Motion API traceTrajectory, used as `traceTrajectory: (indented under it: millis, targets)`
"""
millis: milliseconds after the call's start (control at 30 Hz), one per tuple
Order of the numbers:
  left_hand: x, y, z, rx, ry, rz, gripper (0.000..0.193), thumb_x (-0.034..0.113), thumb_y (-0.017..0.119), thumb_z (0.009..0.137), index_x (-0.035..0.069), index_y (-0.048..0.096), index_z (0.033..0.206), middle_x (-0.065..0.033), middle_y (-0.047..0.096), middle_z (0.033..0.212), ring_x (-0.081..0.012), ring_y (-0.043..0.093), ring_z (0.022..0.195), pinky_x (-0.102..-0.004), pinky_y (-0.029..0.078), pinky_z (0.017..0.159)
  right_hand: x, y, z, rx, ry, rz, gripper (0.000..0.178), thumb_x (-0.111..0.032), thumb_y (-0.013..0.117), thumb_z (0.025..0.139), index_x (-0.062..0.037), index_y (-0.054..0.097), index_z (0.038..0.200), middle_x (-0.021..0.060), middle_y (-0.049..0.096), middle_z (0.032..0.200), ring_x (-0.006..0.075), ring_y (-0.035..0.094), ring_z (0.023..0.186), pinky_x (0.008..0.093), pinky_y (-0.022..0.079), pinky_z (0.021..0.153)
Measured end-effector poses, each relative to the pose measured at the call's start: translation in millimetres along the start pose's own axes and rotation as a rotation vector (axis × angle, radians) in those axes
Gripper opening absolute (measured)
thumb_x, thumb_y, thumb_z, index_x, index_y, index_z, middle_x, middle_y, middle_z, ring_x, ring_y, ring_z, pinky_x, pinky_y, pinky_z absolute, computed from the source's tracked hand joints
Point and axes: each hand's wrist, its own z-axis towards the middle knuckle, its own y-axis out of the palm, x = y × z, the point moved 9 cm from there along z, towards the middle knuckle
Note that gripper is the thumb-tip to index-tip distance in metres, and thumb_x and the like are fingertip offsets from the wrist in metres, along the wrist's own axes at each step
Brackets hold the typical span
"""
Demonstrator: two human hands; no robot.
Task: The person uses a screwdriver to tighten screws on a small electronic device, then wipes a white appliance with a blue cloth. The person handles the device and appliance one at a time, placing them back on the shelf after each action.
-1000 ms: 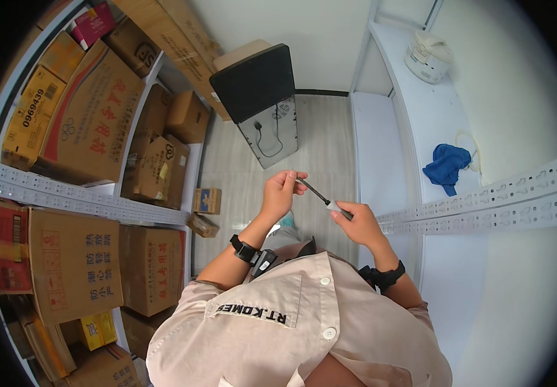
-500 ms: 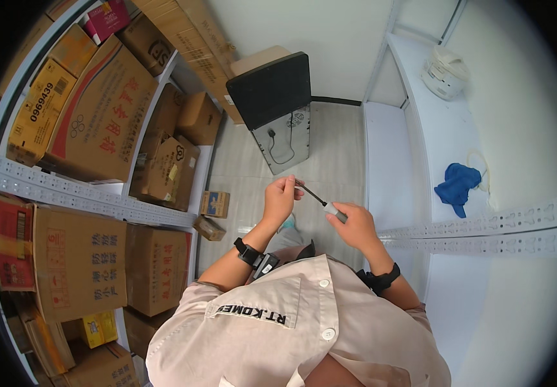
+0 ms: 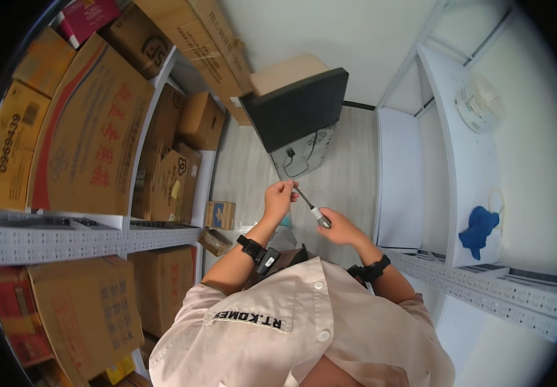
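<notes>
In front of my chest, my right hand (image 3: 343, 227) is closed round the grey and white handle of a screwdriver (image 3: 318, 214). Its dark shaft slants up and left to my left hand (image 3: 279, 198), whose fingers are pinched at the shaft's tip. Whether those fingers also hold something small is hidden. Beyond the hands, apart from them, stands an upright appliance with a black panel (image 3: 298, 106) and a grey metal lower part (image 3: 320, 151). A black power cord (image 3: 307, 164) with a plug hangs against that lower part.
Cardboard boxes (image 3: 91, 135) fill the metal shelving on the left, and small boxes (image 3: 219, 215) lie on the floor beside it. Tall cartons (image 3: 194, 48) lean by the back wall. The right shelf (image 3: 443, 129) holds a white tub (image 3: 480, 104) and a blue cloth (image 3: 480, 231).
The view has shifted, so the appliance appears farther right and the shelves have moved lower in the picture. Both hands stay on the screwdriver, its handle slightly lower and farther left.
</notes>
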Motion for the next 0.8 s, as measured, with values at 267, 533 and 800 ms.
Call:
traceTrajectory:
  millis: [267,533,800]
  targets:
    - [-59.1,-49.1,126.8,-0.065,-0.282,0.002,0.025,0.022,0.058,0.097,0.000,0.071,0.094,-0.0054,0.069,0.086,-0.0119,0.063,0.064,-0.0240,0.052,0.058,48.0,51.5,119.4,-0.132,0.223,0.291,0.068,-0.023,0.055,0.096,-0.0162,0.021,0.155,0.0062,0.054,0.093,0.0141,0.054,0.071,0.0298,0.049,0.059]
    - [-107.4,-67.4,180.1,-0.047,-0.440,0.049,0.019,0.021,0.060,0.097,0.003,0.068,0.096,-0.0040,0.065,0.083,-0.0130,0.061,0.063,-0.0257,0.052,0.055,80.4,74.5,177.8,-0.001,0.113,0.281,0.069,-0.023,0.057,0.096,-0.0125,0.021,0.154,0.0111,0.055,0.100,0.0207,0.059,0.080,0.0336,0.052,0.071]
    - [-123.6,-68.0,203.7,0.023,-0.525,0.028,0.017,0.021,0.062,0.096,0.005,0.067,0.097,-0.0046,0.065,0.085,-0.0135,0.061,0.063,-0.0262,0.052,0.054,113.5,70.4,195.2,0.213,0.123,0.212,0.040,-0.018,0.067,0.088,-0.0025,0.046,0.118,0.0149,0.057,0.095,0.0255,0.058,0.087,0.0381,0.047,0.080]
